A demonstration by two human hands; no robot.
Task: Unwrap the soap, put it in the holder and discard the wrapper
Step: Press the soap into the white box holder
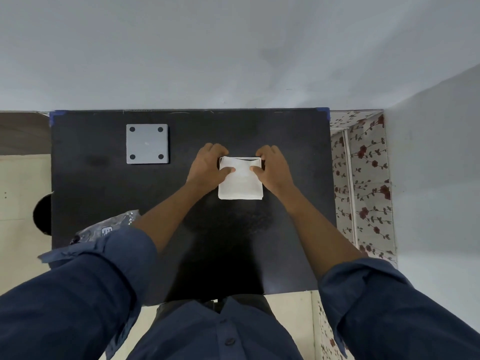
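While both hands work at the far end of the white wrapped soap (240,179), the packet lies flat on the black tabletop (104,183), which steadies it for opening. The left hand (207,165) pinches the packet's far left corner, thumb on top and fingers curled over the far edge; the right hand (272,166) mirrors it at the far right corner, thumb pressed on the upper face. Between the two thumbs a dark slit shows along the far edge, probably the wrapper's mouth or a flap being drawn apart; holding both corners lets the hands pull against each other. Whether the bar inside is exposed cannot be told, since only white paper-like covering shows.

Left of the soap and a little farther from the person sits a grey square plate with four dark holes (147,143), well apart from the packet; it is likely the holder, set within reach for the next step, though its depth is not clear from above. Nearer the person and left of the soap, a crumpled clear plastic bag (109,226) lies partly under the left sleeve (98,258), its printed mark unreadable. Farther left again, a dark round shape (42,214) is cut off by the table edge; it may be a bin, but that cannot be confirmed. Fingertips of both hands are hidden behind the packet.
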